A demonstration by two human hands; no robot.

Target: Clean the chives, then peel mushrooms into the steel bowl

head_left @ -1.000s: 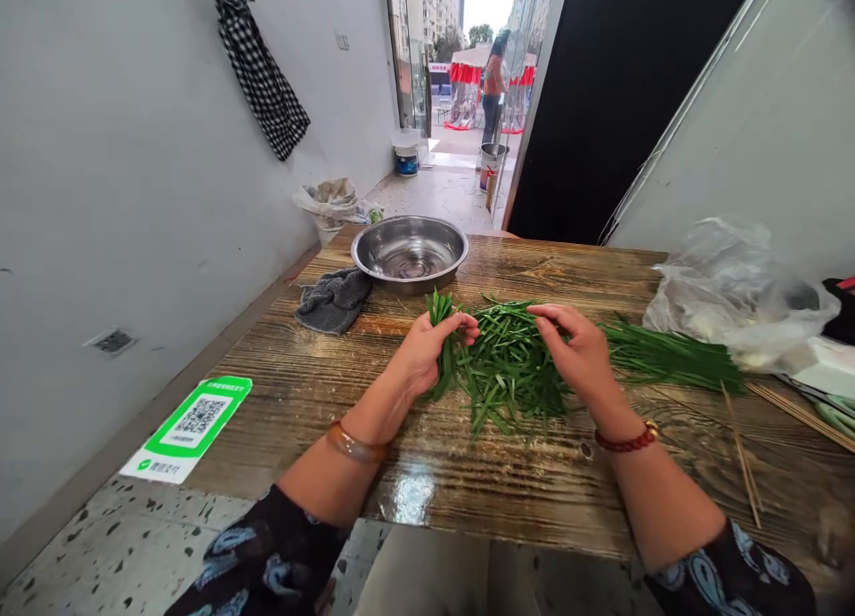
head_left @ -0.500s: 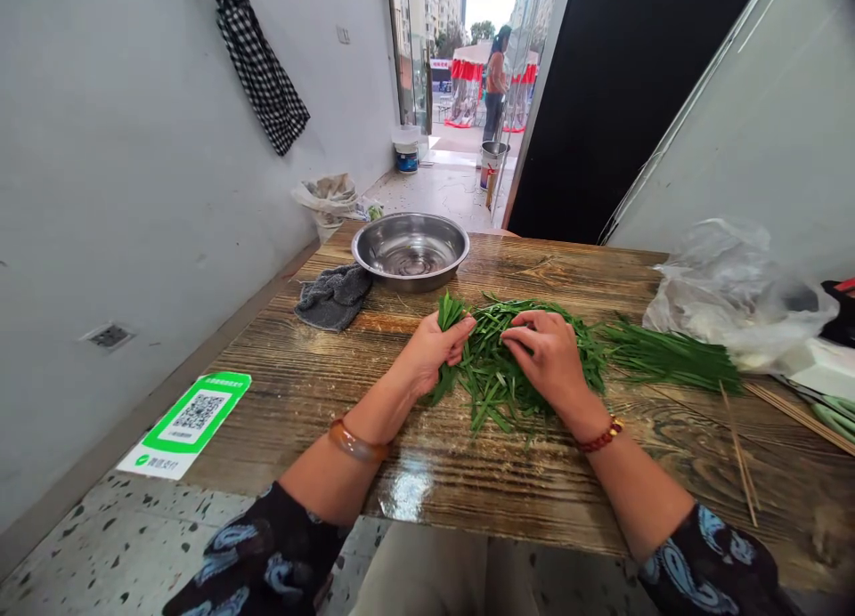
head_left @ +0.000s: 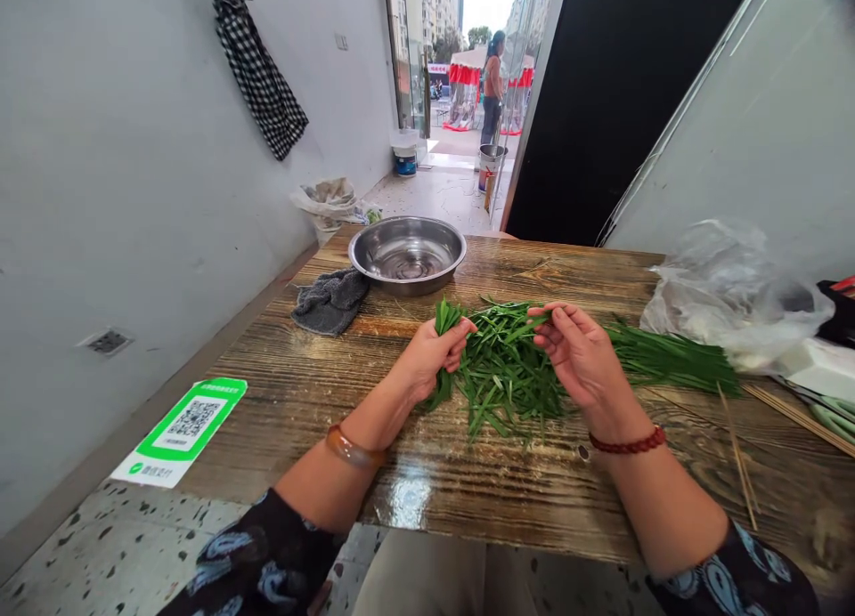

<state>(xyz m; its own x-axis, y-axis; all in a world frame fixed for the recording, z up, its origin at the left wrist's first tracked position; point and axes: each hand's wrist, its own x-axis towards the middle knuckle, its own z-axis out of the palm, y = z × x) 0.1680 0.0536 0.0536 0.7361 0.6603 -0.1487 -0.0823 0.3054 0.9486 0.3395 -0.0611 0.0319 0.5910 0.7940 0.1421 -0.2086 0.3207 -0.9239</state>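
Note:
My left hand (head_left: 437,353) is closed around a small bunch of garlic chives (head_left: 446,313), whose green leaves stick out above and below the fist. To its right, my right hand (head_left: 580,353) is raised with thumb and forefinger pinched on a chive leaf. A loose pile of cut chives (head_left: 511,376) lies on the wooden table (head_left: 300,402) between and under the hands. Longer, uncut-looking chives (head_left: 681,358) lie in a bundle to the right of my right hand.
A steel basin (head_left: 407,255) stands at the table's far edge, beside a grey cloth (head_left: 330,302). Plastic bags (head_left: 728,295), thin wooden sticks (head_left: 738,460) and scissors with green handles (head_left: 834,411) lie at right. A QR-code card (head_left: 183,431) is at left. A person (head_left: 492,86) stands outside.
My right hand has moved right and turned palm inward, away from the pile, with a chive leaf in its pinch. My left hand keeps its bunch in nearly the same place.

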